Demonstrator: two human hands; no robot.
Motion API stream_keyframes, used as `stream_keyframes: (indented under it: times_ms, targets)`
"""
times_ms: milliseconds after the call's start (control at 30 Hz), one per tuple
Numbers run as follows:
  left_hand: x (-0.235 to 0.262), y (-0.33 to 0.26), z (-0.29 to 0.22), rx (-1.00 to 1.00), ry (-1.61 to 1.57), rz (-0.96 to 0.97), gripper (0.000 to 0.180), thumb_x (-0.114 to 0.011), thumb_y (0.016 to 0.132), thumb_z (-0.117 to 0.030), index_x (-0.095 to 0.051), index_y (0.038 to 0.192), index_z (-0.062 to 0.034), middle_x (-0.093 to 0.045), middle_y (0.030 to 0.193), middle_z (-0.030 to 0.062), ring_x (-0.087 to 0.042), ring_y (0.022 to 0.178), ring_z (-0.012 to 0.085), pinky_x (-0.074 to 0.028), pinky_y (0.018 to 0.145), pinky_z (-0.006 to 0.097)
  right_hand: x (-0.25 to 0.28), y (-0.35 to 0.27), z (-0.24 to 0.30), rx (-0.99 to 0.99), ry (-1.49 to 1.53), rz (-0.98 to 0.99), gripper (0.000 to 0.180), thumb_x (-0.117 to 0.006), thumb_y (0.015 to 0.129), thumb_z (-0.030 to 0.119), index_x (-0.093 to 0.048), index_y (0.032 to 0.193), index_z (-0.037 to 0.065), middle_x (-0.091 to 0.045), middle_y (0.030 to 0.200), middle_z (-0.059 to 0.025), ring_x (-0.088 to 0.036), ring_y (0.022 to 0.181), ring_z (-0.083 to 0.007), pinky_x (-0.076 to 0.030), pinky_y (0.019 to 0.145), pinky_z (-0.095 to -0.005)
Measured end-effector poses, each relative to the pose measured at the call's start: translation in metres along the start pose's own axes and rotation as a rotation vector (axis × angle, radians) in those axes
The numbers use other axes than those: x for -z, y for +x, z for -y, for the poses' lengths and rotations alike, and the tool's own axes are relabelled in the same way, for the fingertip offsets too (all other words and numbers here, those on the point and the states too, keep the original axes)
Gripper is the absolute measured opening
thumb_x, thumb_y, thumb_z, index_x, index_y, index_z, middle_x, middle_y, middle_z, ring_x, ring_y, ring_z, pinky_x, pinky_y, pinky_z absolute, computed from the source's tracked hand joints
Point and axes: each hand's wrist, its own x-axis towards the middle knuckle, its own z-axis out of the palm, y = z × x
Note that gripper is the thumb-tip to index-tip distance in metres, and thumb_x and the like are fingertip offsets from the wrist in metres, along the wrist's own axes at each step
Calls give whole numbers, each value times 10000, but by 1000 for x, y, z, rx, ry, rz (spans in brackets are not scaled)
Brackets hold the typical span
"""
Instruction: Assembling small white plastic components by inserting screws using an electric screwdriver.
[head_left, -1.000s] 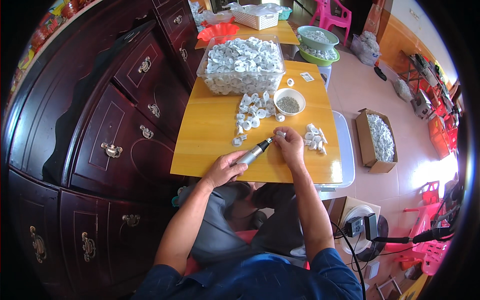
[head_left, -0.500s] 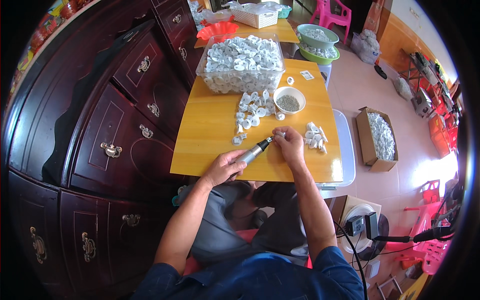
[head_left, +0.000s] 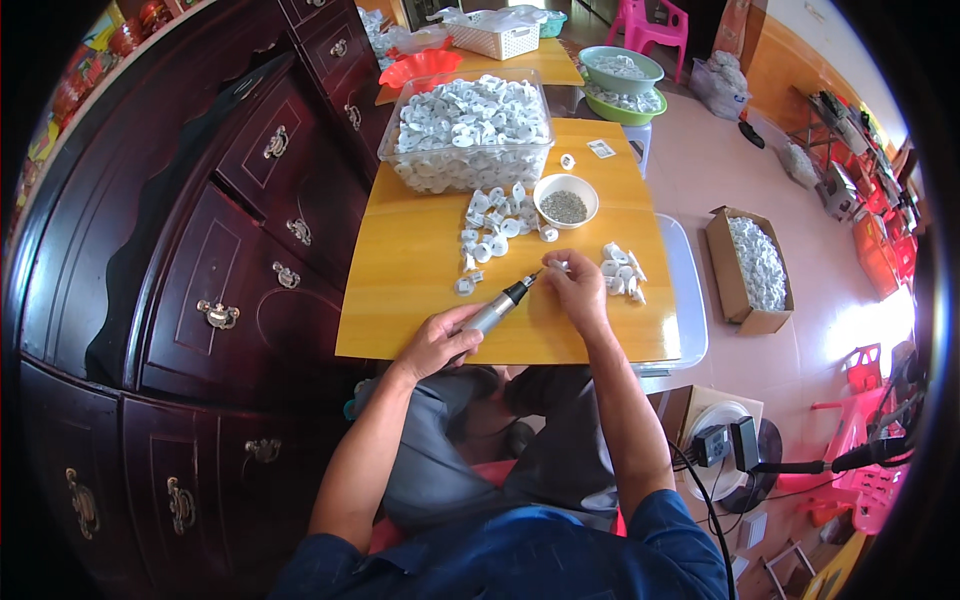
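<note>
slim metal driver (head_left: 497, 310), small white plastic part (head_left: 556, 267)

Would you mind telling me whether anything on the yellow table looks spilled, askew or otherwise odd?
Nothing looks damaged. The only untidy spot is the loose pile of small white parts strewn on the yellow table between the clear bin and the white bowl. The left hand grips a pen-shaped power tool; the right hand pinches one part.
</note>
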Motion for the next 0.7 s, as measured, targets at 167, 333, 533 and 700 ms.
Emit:
stream_keyframes:
  times_ms: [167, 333, 533, 700]
  targets:
    - [1, -1, 2, 1, 8, -13, 556, -651, 950, -288, -489, 1425, -50, -568, 845, -14, -519, 694, 31, -440, 534, 182, 32, -3, 30, 403, -761, -68, 114, -665, 826, 65, -719, 924, 90, -697, 971, -131, -690, 855, -268, -540, 734, -383]
    - [-3, -1, 2, -6, -28, -15, 551, -655, 949, -291, -496, 1418, -49, -572, 817, -11, -509, 664, 23, -428, 520, 175, 55, 0, 41, 292, -1129, -93, 153, -701, 779, 91, -727, 928, 108, -662, 1082, -86, -668, 928, -330, -533, 824, -438]
    - [4, -4, 5, 15, 12, -33, 554, -658, 945, -295, -495, 1414, -50, -570, 783, -10, -483, 603, 15, -421, 515, 170, 44, 27, 83, 258, -982, -104, 187, -709, 802, 116, -710, 989, 114, -679, 1009, -90, -669, 924, -317, -533, 804, -430]
    - [1, -2, 2, 39, -9, -34, 554, -654, 946, -285, -487, 1417, -48, -566, 787, -15, -480, 606, 14, -420, 519, 167, 23, 95, 83, 219, -1107, 51, 147, -654, 839, 143, -725, 965, 115, -718, 928, -94, -685, 897, -317, -541, 765, -431]
